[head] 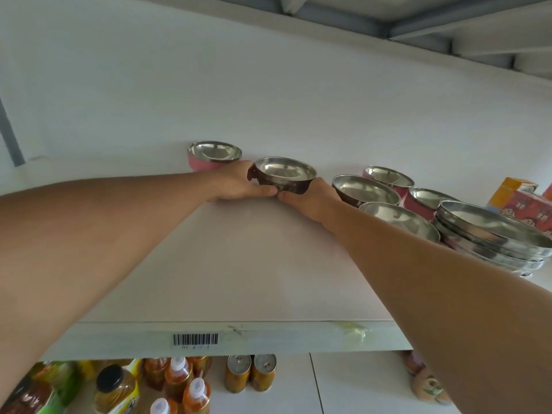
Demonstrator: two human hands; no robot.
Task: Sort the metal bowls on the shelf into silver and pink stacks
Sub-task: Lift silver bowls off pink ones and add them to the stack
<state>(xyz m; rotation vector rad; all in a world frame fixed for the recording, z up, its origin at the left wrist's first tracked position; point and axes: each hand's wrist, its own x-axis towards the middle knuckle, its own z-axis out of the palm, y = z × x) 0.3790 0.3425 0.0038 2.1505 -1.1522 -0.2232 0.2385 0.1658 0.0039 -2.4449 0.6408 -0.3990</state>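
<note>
Bowl work up on the white shelf [239, 264]: I see both of my hands closed around one silver bowl [285, 174] near the back of the shelf, upright, mouth up. My left hand [239, 182] cups its left side, and my right hand [310, 198] cups its right side from below the rim. The two thumbs nearly meet under the bowl's near edge, so the bowl sits squarely between the fingers [264, 191] of both hands. I cannot tell whether its base rests on the shelf or is just off it.

Just behind my left hand, against the back wall, a pink bowl [209, 158] stands alone, its steel inside showing. It is near the held bowl but not touching it.

To the right of my right wrist the unsorted bowls cluster together. A dark silver bowl [363, 189] sits closest, with another silver bowl [398, 218] in front of it, partly hidden by my right forearm. Two pink bowls [388, 177] [424, 201] stand behind them. Farther right is a stack of wide silver bowls [493, 237], nested several deep. Behind the stack lie printed cartons [525, 204].

A barcode label [195, 339] is stuck on the shelf's front lip. Below it I see bottles [179, 377] and two cans [251, 373] on the lower shelf.
</note>
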